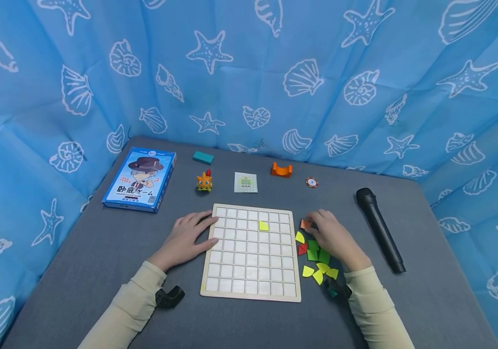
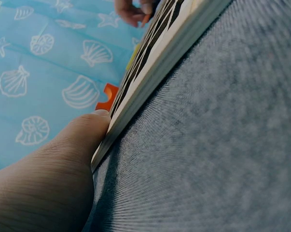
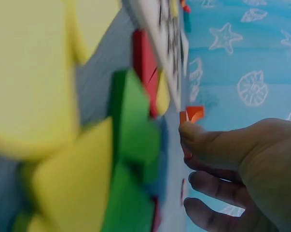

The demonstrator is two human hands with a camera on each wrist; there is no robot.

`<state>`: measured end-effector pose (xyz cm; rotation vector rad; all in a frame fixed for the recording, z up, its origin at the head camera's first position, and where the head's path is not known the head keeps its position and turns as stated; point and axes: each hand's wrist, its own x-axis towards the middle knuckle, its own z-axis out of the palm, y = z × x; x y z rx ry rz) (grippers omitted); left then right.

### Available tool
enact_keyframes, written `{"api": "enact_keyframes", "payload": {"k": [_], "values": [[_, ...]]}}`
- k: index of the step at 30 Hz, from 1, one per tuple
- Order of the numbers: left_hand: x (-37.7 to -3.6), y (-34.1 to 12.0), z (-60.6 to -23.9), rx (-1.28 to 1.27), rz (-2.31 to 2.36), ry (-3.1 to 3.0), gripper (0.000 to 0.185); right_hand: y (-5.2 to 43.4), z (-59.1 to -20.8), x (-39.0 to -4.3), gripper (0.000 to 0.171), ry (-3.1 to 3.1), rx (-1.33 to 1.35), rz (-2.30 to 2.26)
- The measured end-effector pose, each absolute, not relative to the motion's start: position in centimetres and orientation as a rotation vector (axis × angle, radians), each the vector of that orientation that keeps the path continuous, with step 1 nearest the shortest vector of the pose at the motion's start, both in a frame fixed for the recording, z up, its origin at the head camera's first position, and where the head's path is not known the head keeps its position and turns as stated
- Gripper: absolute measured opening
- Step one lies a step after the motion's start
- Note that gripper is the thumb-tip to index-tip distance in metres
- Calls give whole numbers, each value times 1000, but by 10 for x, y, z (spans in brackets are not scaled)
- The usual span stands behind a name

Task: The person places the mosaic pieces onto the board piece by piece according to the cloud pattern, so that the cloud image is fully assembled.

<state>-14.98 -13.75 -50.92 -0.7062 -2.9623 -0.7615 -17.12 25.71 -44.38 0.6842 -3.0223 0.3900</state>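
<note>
Landmark: white grid board (image 1: 251,252), flat on the grey worktop (image 1: 79,261).

Left hand (image 1: 185,238) lies with fingers straight on the board's left edge, holding nothing.

Right hand (image 1: 334,235) is just right of the board, fingertips pinching a small orange tile (image 1: 305,224) near the board's upper right corner.

One yellow tile (image 1: 264,226) sits in a board cell, upper right area.

Loose pile of tiles (image 1: 314,259), green, yellow and red, lies beside the board's right edge, partly under the right hand.

Black microphone (image 1: 380,230) lies farther right of the board.
</note>
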Motion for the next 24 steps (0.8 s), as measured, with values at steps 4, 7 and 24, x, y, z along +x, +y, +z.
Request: {"api": "enact_keyframes", "payload": {"k": [4,7,24], "values": [[-150,-137,-509,-712,-754,-2967,63,241,-437,-169,24,-2992,718,418],[-150,-138,-509,-713,-748,-2965,63,225,-434,-168,22,-2986,772,440],[-148,-137,-510,-703,-761,-2928,63,160,-437,-178,17,-2843,1127,454]]}}
